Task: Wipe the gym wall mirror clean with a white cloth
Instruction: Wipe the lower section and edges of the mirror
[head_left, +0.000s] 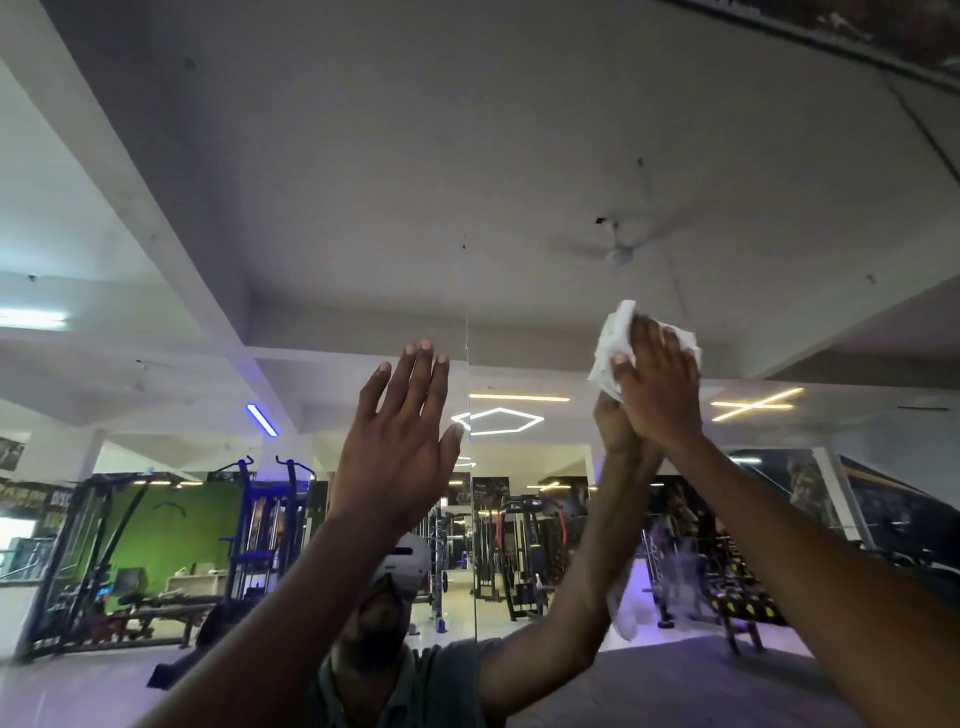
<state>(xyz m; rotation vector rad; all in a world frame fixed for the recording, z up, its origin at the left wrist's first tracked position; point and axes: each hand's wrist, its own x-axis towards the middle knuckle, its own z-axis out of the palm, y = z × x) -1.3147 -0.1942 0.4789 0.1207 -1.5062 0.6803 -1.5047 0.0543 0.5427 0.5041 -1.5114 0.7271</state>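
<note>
The wall mirror (519, 208) fills almost the whole view and reflects the gym ceiling and machines. High up on the glass, right of centre, my right hand (662, 387) holds a crumpled white cloth (615, 338) against the mirror. The cloth bunches out above and to the left of my fingers, and my thumb lies over its edge. The hand's reflection meets it just below and to the left. My left hand (402, 431) is raised left of centre, its back towards me and its fingers straight, holding nothing. Whether it touches the glass I cannot tell.
A vertical seam (467, 364) between two mirror panels runs between my hands. The mirror's dark upper frame (831, 47) crosses the top right corner. The glass reflects a ceiling fan (621, 254), weight machines, and me wearing a white headset.
</note>
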